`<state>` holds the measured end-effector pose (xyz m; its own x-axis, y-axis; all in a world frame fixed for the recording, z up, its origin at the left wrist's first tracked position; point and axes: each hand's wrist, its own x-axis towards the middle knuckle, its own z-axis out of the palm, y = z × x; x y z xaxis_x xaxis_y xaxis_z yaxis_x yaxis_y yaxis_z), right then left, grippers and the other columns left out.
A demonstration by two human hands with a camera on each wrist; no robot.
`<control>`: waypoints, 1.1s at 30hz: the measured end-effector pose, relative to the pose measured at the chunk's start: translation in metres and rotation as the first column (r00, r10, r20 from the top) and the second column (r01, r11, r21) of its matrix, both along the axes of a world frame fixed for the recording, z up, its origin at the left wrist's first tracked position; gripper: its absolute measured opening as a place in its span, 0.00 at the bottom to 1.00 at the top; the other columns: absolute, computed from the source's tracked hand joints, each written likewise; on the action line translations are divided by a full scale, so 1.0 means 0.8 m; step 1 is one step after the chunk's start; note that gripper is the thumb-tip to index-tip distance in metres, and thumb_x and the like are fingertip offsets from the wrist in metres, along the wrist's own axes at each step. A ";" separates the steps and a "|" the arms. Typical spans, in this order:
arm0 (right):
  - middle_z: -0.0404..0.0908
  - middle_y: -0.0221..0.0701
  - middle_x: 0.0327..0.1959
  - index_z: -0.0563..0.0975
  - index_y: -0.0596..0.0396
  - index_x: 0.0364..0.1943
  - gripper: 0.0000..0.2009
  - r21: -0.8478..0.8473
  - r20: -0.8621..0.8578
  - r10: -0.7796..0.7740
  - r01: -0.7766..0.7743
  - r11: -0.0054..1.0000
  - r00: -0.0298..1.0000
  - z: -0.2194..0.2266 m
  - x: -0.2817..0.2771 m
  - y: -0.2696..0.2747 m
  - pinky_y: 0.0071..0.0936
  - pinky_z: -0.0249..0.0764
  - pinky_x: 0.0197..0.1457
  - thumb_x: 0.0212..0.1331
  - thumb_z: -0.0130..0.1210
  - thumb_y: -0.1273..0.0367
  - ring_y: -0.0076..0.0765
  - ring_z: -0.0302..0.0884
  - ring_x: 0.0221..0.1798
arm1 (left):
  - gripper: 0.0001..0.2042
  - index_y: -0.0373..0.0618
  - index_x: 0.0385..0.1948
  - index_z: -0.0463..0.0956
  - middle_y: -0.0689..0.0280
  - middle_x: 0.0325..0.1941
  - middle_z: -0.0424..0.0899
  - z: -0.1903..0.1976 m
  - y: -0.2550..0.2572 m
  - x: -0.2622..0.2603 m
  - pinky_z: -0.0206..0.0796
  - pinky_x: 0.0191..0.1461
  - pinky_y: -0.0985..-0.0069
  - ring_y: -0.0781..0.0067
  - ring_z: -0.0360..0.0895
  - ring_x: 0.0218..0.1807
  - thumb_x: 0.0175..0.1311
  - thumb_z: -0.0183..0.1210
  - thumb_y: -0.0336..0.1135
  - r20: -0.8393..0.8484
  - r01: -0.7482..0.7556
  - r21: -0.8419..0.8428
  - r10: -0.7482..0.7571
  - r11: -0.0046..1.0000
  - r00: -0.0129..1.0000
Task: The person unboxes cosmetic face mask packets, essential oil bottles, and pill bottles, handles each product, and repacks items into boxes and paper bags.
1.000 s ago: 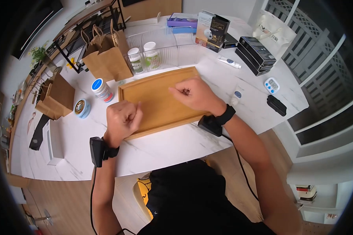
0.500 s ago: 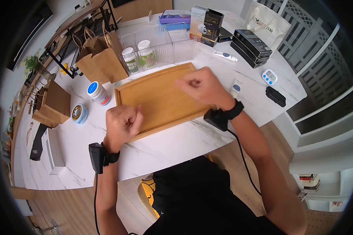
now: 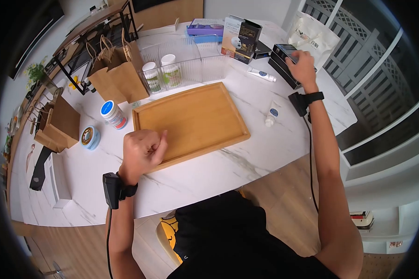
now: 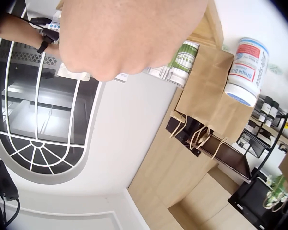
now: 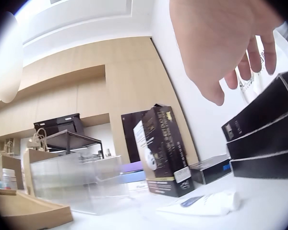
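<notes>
In the head view my right hand [image 3: 303, 70] is over a stack of black boxes [image 3: 281, 69] at the right back of the table. The right wrist view shows its fingers [image 5: 254, 57] hanging apart above the top box, holding nothing. My left hand [image 3: 143, 149] is curled into a fist with nothing in it, over the near left corner of the wooden tray [image 3: 200, 122]. A blue-lidded white tub [image 3: 113, 115] and a light-blue round jar [image 3: 90, 137] stand left of the tray.
Behind the tray a clear divided organizer [image 3: 205, 68] holds two white bottles. Two white tubes, one nearer [image 3: 272, 114], lie to the right. A dark mask box [image 3: 241, 39] stands at the back. Paper bags [image 3: 118, 76] are on the left, a white bag [image 3: 313, 38] behind the black boxes.
My right hand has moved from above the tray, right and away from me, to the black box stack, and its fingers have uncurled. My left fist has stayed by the tray's near left corner.
</notes>
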<state>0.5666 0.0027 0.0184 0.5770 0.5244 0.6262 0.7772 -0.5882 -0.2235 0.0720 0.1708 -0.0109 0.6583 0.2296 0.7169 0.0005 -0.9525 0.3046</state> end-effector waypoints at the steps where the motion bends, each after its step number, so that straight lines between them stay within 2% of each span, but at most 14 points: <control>1: 0.77 0.44 0.56 0.80 0.54 0.48 0.26 -0.056 0.032 -0.125 0.126 0.990 0.992 0.012 0.005 -0.001 0.41 0.73 0.60 0.51 0.66 0.50 0.50 0.70 0.63 | 0.20 0.44 0.10 0.61 0.64 0.10 0.63 0.000 0.001 0.000 0.52 0.17 0.71 0.64 0.63 0.12 0.53 0.64 0.20 -0.010 0.004 0.014 -0.004 1.000 1.000; 2: 0.77 0.44 0.56 0.80 0.54 0.48 0.26 -0.054 0.032 -0.122 0.123 0.991 0.992 0.023 0.009 -0.003 0.41 0.73 0.60 0.51 0.66 0.50 0.50 0.70 0.63 | 0.20 0.44 0.10 0.61 0.64 0.10 0.63 -0.001 0.001 -0.001 0.52 0.17 0.71 0.64 0.63 0.12 0.53 0.64 0.20 -0.010 0.001 0.015 -0.001 1.000 1.000; 4: 0.75 0.46 0.58 0.78 0.54 0.54 0.36 -0.322 -0.065 -0.357 0.319 0.891 0.932 0.042 0.018 -0.007 0.40 0.72 0.63 0.46 0.65 0.42 0.52 0.67 0.66 | 0.19 0.44 0.10 0.62 0.63 0.10 0.64 -0.002 0.002 0.001 0.52 0.17 0.71 0.63 0.64 0.12 0.54 0.64 0.21 -0.009 -0.001 0.005 0.001 1.000 1.000; 5: 0.76 0.49 0.57 0.75 0.60 0.57 0.46 -0.375 -0.100 -0.362 0.302 0.877 0.927 0.047 0.033 -0.011 0.39 0.72 0.64 0.39 0.65 0.37 0.53 0.71 0.64 | 0.19 0.44 0.10 0.62 0.63 0.10 0.64 -0.003 0.002 0.001 0.52 0.17 0.71 0.63 0.64 0.12 0.54 0.64 0.21 -0.008 -0.002 0.007 0.002 1.000 1.000; 6: 0.76 0.49 0.57 0.75 0.60 0.57 0.46 -0.372 -0.098 -0.360 0.302 0.878 0.928 0.051 0.045 -0.013 0.39 0.72 0.64 0.39 0.65 0.37 0.53 0.71 0.64 | 0.19 0.44 0.10 0.62 0.63 0.10 0.64 -0.004 0.002 0.000 0.52 0.17 0.71 0.63 0.64 0.12 0.54 0.64 0.22 -0.022 -0.003 -0.001 0.003 1.000 1.000; 8: 0.78 0.51 0.57 0.74 0.65 0.57 0.51 -0.477 -0.284 -0.340 0.175 0.861 0.897 0.056 0.067 -0.018 0.39 0.73 0.62 0.34 0.67 0.36 0.54 0.76 0.60 | 0.18 0.44 0.10 0.63 0.62 0.10 0.64 -0.004 0.004 0.000 0.52 0.17 0.71 0.62 0.64 0.12 0.54 0.64 0.22 -0.031 -0.008 -0.007 0.008 1.000 0.999; 12: 0.79 0.52 0.55 0.70 0.66 0.60 0.57 -0.422 -0.347 -0.219 0.057 0.905 0.912 0.041 0.080 -0.033 0.36 0.74 0.60 0.26 0.68 0.35 0.53 0.79 0.57 | 0.19 0.43 0.10 0.63 0.63 0.10 0.65 -0.001 0.001 0.000 0.52 0.17 0.72 0.64 0.64 0.11 0.54 0.64 0.20 -0.051 0.004 0.014 -0.003 1.000 0.999; 20: 0.79 0.51 0.51 0.70 0.63 0.57 0.52 -0.264 -0.390 -0.177 0.075 0.962 0.904 0.022 0.077 -0.042 0.33 0.74 0.58 0.26 0.70 0.40 0.53 0.79 0.55 | 0.19 0.43 0.10 0.64 0.63 0.10 0.66 0.002 -0.004 0.002 0.53 0.17 0.72 0.65 0.65 0.11 0.54 0.65 0.22 -0.057 0.014 0.019 -0.013 1.000 0.998; 23: 0.78 0.53 0.51 0.70 0.62 0.56 0.50 -0.126 -0.435 -0.069 0.016 0.992 0.898 0.021 0.067 -0.046 0.34 0.74 0.57 0.27 0.71 0.42 0.52 0.78 0.53 | 0.18 0.43 0.10 0.65 0.63 0.10 0.66 0.001 -0.002 0.001 0.53 0.17 0.71 0.65 0.65 0.11 0.54 0.65 0.22 -0.048 0.015 0.022 -0.014 1.000 0.999; 26: 0.74 0.53 0.51 0.70 0.61 0.54 0.43 0.002 -0.347 0.027 -0.028 1.000 0.938 0.037 0.027 -0.050 0.36 0.73 0.56 0.33 0.73 0.47 0.49 0.76 0.54 | 0.17 0.43 0.09 0.66 0.62 0.09 0.68 0.002 -0.002 -0.001 0.57 0.17 0.70 0.61 0.67 0.12 0.55 0.64 0.25 -0.082 -0.030 0.027 0.032 0.999 0.996; 29: 0.74 0.49 0.50 0.71 0.57 0.52 0.37 0.068 -0.264 0.248 -0.238 0.969 0.932 0.062 -0.069 -0.048 0.35 0.74 0.54 0.37 0.74 0.53 0.44 0.75 0.51 | 0.16 0.44 0.10 0.68 0.62 0.09 0.68 0.006 -0.006 0.000 0.59 0.18 0.69 0.60 0.67 0.12 0.55 0.65 0.26 -0.094 -0.035 -0.011 0.033 0.999 0.995; 30: 0.74 0.46 0.49 0.71 0.56 0.52 0.35 0.098 -0.235 0.355 -0.341 0.935 0.905 0.064 -0.099 -0.045 0.34 0.74 0.53 0.38 0.74 0.56 0.42 0.75 0.50 | 0.13 0.43 0.15 0.71 0.60 0.14 0.72 0.008 -0.006 -0.001 0.61 0.20 0.69 0.59 0.70 0.16 0.55 0.67 0.27 -0.112 -0.021 -0.023 0.018 1.000 0.994; 32: 0.75 0.36 0.48 0.71 0.53 0.52 0.32 0.167 -0.466 0.506 -0.489 0.856 0.726 0.076 -0.170 -0.036 0.31 0.71 0.55 0.39 0.74 0.63 0.33 0.73 0.51 | 0.10 0.42 0.19 0.75 0.58 0.19 0.76 0.010 -0.007 -0.002 0.63 0.22 0.69 0.58 0.74 0.20 0.55 0.68 0.29 -0.143 -0.035 -0.039 0.029 0.999 0.989; 33: 0.75 0.34 0.49 0.71 0.52 0.52 0.32 0.155 -0.452 0.574 -0.573 0.804 0.683 0.074 -0.192 -0.029 0.31 0.70 0.58 0.39 0.74 0.64 0.32 0.72 0.53 | 0.10 0.41 0.30 0.76 0.58 0.26 0.77 0.011 -0.008 -0.001 0.65 0.28 0.70 0.61 0.75 0.26 0.53 0.70 0.29 -0.102 -0.043 -0.068 0.036 0.997 0.994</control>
<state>0.4131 -0.0208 0.0773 0.3769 0.8489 0.3707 0.7667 -0.0614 -0.6391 0.0714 0.1644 -0.0022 0.7160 0.3039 0.6285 0.0715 -0.9274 0.3671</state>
